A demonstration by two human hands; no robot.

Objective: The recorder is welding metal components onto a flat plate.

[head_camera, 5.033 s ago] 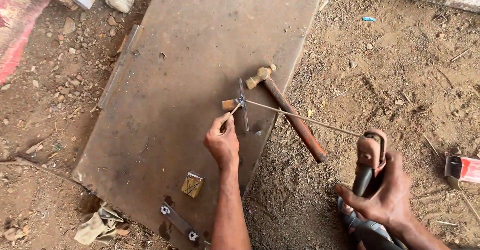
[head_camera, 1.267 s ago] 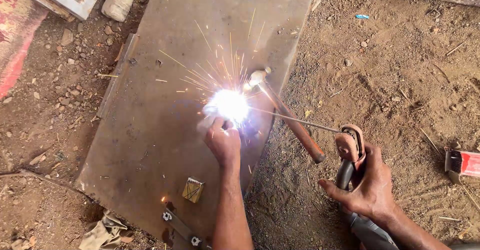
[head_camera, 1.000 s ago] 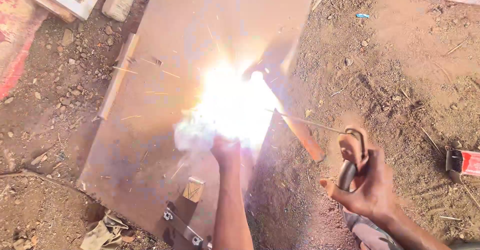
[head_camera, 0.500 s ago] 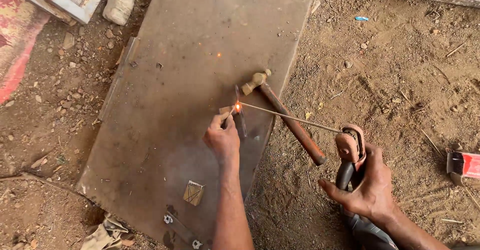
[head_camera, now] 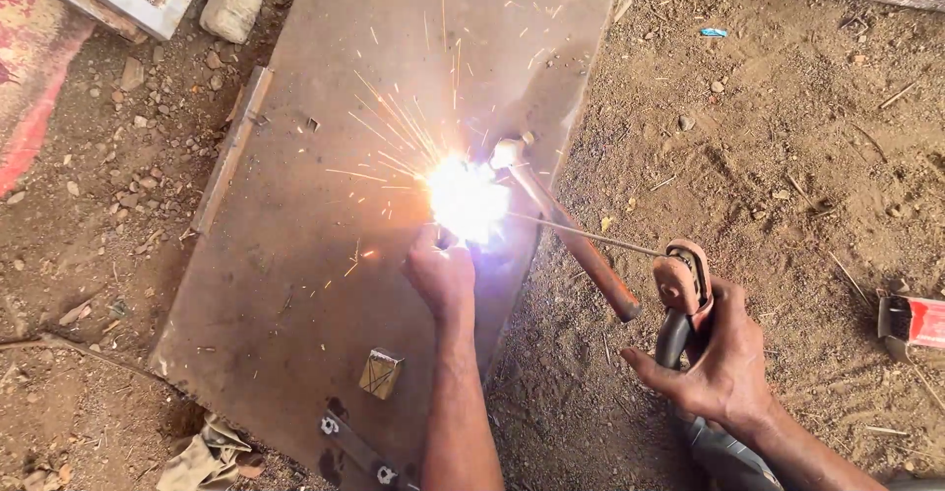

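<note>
A large brown steel sheet lies on the dirt ground. My left hand rests on it, fingers closed around a small metal piece that the glare hides. My right hand grips a welding electrode holder; its thin rod reaches left into a bright white arc just above my left hand. Sparks spray up and to the left across the sheet. A hammer with a rusty red handle lies across the sheet's right edge, its head beside the arc.
A small square metal block and a flat bracket with holes lie near the sheet's near edge. A metal strip lies along its left side, crumpled cloth at the near corner, and a red object on the dirt at right.
The arc went from a huge flare to a faint glow half a second ago, and now burns bright again with sparks flying. Both hands have stayed almost in place.
</note>
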